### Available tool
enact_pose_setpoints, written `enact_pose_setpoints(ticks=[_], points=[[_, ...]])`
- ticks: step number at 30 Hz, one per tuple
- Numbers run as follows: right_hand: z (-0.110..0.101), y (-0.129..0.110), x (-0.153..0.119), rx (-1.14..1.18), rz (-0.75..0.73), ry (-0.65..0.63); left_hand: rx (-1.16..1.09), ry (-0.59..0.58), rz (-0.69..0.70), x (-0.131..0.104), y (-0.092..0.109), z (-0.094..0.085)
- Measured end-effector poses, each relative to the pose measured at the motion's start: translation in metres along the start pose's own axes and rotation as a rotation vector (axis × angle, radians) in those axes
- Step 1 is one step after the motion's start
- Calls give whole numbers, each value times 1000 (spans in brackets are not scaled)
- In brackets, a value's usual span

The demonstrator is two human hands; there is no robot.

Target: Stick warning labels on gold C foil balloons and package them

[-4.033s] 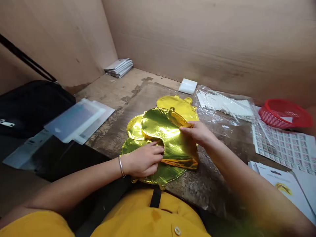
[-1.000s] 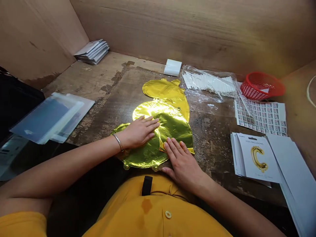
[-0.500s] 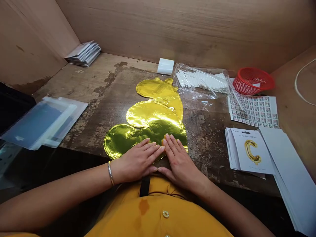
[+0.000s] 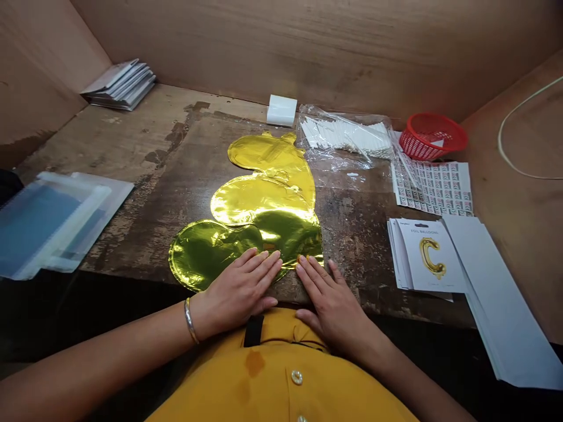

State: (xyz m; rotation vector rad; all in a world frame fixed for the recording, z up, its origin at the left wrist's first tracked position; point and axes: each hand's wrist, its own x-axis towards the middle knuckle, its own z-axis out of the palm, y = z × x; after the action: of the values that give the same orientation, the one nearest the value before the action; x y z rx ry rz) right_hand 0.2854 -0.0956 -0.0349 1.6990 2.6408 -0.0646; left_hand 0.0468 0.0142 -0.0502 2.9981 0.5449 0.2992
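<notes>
A shiny gold foil balloon [image 4: 281, 228], uninflated and with rounded lobes down its left side, lies flat on the worn wooden table [image 4: 356, 234]. Its near end reaches the table's front edge. My left hand [image 4: 246, 284] rests palm down on the lower part of the foil, fingers stretched out. On the balloon's near right corner, the fingertips of my right hand [image 4: 328, 299] press down, also stretched, with its ring and little fingers slightly apart. Neither hand grips anything that I can see.
Clear plastic sleeves [image 4: 74, 223] lie at the left, folded cards [image 4: 123, 85] at the back left. A bag of white sticks [image 4: 347, 138], a red basket [image 4: 433, 138] and a sticker sheet [image 4: 433, 187] are back right. Foil-balloon cards [image 4: 428, 255] and white card strips [image 4: 497, 293] lie right.
My right hand has slid right and a little toward me, opening a gap between my hands. My left hand stays flat on the foil. The whole view has shifted slightly.
</notes>
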Motion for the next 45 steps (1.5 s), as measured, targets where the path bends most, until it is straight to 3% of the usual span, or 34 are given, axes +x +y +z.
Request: enact_pose_setpoints(ticks=[3,6,9,12,16,18,20,22,24,26,28,33,38,45], points=[[-6,7,-12,-56,153,34,0,-1,9,0,1,0],[-27,13,-9,-98,265,210,-4,10,5,1,1,-1],[-37,11,27,13,121,329,1,9,-13,4,3,0],[-20,8,72,151,-48,242,-4,1,-20,7,7,2],[17,11,101,177,-14,145,-24,24,-20,2,5,0],[24,14,101,164,-11,136,-71,26,-7,-4,-8,-10],[24,14,98,155,-3,134,-131,-16,-61,-9,-35,-28],[22,13,96,155,7,133,-148,-67,-266,-8,-72,-46],[20,12,97,155,10,139,-117,-3,-634,3,-113,-58],[21,12,98,150,9,148,-84,43,-743,22,-145,-60],[23,13,99,150,7,157,-93,6,-776,45,-165,-54],[26,15,98,167,1,179,-165,-131,-840,84,-174,-39],[27,15,97,165,9,188,-301,-222,-897,88,-180,-44],[29,16,95,194,4,205,-542,-72,-929,75,-181,-44]])
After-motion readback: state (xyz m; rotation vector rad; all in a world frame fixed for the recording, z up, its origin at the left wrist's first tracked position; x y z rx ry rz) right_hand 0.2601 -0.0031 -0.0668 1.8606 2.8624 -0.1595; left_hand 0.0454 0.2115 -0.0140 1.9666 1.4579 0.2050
